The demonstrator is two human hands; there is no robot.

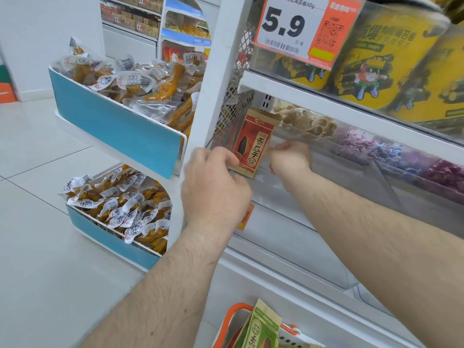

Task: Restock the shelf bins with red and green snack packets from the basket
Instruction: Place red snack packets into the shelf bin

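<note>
A red snack packet [253, 141] stands upright in the left end of a clear shelf bin [326, 187]. My left hand [213, 187] pinches its lower left edge from outside the bin. On the packet's right side, my right hand [288, 156] reaches into the bin with curled fingers at the packet's right edge. At the bottom of the view sits an orange-rimmed basket [236, 315] with a green snack packet [263, 327] standing in it.
A white shelf post [216, 79] rises just left of the bin. Blue-fronted bins of yellow vacuum-packed snacks [130, 86] stand to the left. Yellow tubs [371, 61] and a 5.9 price tag [293, 26] fill the shelf above. Purple and blue candies [391, 151] lie further right.
</note>
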